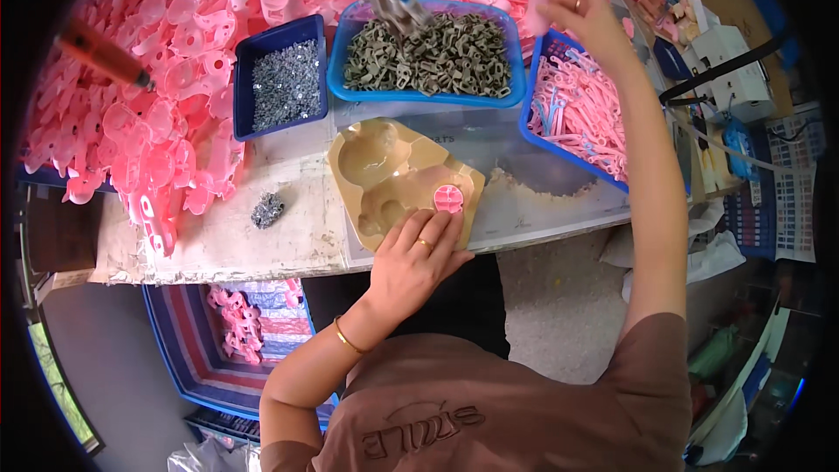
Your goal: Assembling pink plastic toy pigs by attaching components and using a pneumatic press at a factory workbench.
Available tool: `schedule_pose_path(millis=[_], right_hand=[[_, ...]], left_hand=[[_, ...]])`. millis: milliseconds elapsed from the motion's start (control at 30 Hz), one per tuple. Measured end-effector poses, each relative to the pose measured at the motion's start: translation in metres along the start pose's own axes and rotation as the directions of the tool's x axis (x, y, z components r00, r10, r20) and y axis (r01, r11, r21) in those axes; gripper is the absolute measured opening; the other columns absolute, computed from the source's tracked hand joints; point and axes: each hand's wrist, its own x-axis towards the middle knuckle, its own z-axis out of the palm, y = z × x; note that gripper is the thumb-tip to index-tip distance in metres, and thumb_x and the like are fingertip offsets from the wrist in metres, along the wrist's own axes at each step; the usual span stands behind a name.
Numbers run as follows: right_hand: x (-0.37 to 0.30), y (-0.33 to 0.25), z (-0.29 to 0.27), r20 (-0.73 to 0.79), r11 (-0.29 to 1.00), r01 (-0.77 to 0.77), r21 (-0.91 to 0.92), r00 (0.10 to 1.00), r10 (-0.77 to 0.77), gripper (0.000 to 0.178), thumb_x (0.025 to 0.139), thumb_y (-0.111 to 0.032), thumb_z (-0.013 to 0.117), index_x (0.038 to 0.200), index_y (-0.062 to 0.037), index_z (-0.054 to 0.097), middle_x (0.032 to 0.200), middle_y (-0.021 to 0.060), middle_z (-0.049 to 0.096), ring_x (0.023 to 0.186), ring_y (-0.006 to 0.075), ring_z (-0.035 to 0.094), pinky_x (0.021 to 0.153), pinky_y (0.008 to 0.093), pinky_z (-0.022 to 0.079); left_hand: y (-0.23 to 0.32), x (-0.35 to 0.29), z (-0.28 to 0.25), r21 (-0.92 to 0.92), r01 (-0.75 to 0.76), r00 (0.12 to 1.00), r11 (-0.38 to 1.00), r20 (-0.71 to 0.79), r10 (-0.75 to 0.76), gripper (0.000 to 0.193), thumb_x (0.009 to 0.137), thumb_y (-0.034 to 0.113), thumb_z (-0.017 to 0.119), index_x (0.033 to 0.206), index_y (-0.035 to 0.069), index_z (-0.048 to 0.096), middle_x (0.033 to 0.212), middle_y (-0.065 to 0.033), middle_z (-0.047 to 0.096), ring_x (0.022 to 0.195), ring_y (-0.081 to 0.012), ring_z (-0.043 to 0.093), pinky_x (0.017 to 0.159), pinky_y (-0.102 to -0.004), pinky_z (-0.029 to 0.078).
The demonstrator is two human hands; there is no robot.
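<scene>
Keep that round pink plastic disc (449, 198) flat, left hand's (412, 260) holding it on the tan moulded jig (411, 182), right hand's (595, 22) pinching pink plastic (534, 15) beyond.

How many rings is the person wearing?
2 in view: one gold ring on the left hand, another ring on the right hand. More may be hidden.

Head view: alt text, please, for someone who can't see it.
A person's left hand rests on a tan mold, fingertips at a round pink disc; the raised right hand holds a blurred pink piece. Behind the mold, blue bins hold silver bits, dark clips and pink sticks.
</scene>
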Motion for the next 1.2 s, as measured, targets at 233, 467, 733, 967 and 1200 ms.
schedule_pose_path(millis=[233, 467, 733, 967, 1200], right_hand=[[-0.126, -0.065, 0.122, 0.531, 0.925, 0.373, -0.075, 0.8, -0.279, 0.025, 0.085, -0.006, 0.071, 0.11, -0.0069, 0.067, 0.118, 0.0091, 0.07, 0.106, 0.0238, 0.069, 0.089, 0.0326, 0.054], [-0.153, -0.056, 0.152, 0.651, 0.815, 0.554, -0.17, 0.684, -0.33, 0.018, 0.08, -0.007, 0.071, 0.099, -0.0082, 0.07, 0.12, 0.0079, 0.069, 0.114, 0.0249, 0.065, 0.087, 0.0384, 0.054], [-0.138, -0.083, 0.155, 0.604, 0.785, 0.598, -0.158, 0.688, -0.403, 0.016, 0.075, -0.001, 0.072, 0.09, -0.0072, 0.071, 0.104, 0.007, 0.071, 0.1, 0.0253, 0.067, 0.083, 0.0371, 0.055], [-0.136, -0.097, 0.167, 0.536, 0.83, 0.535, -0.157, 0.752, -0.383, 0.015, 0.073, 0.0, 0.074, 0.086, -0.0071, 0.072, 0.094, 0.006, 0.072, 0.093, 0.0251, 0.069, 0.081, 0.0361, 0.056], [-0.128, -0.106, 0.184, 0.533, 0.791, 0.593, -0.148, 0.722, -0.441, 0.015, 0.075, -0.003, 0.073, 0.088, -0.0086, 0.07, 0.091, 0.0037, 0.072, 0.093, 0.0233, 0.069, 0.075, 0.0352, 0.054]], left_hand=[[0.0, -0.031, -0.015, -0.008, -0.111, 0.992, 0.994, -0.059, 0.11, 0.044, 0.078, 0.02, 0.078, 0.12, 0.008, 0.068, 0.123, -0.0061, 0.064, 0.11, -0.0246, 0.061, 0.099, -0.0403, 0.05], [-0.043, -0.065, -0.062, 0.033, 0.032, 0.969, 0.999, -0.248, -0.023, 0.036, 0.074, 0.006, 0.077, 0.109, 0.009, 0.07, 0.112, -0.0063, 0.068, 0.101, -0.0267, 0.063, 0.091, -0.0424, 0.052], [-0.206, -0.071, -0.122, 0.355, 0.649, 0.711, 0.673, -0.597, -0.372, 0.03, 0.092, 0.022, 0.064, 0.118, 0.009, 0.065, 0.116, -0.0096, 0.065, 0.107, -0.0308, 0.058, 0.092, -0.0436, 0.045], [-0.248, -0.056, -0.138, -0.097, 0.711, 0.532, 0.697, -0.575, -0.622, 0.024, 0.093, 0.023, 0.062, 0.102, 0.001, 0.066, 0.09, -0.0134, 0.066, 0.079, -0.0293, 0.06, 0.078, -0.0382, 0.049], [-0.269, -0.057, -0.191, -0.964, -0.209, 0.25, 0.166, -0.217, -0.944, 0.017, 0.096, 0.018, 0.051, 0.087, 0.006, 0.059, 0.081, -0.0042, 0.057, 0.07, -0.0158, 0.052, 0.066, -0.0324, 0.049]])
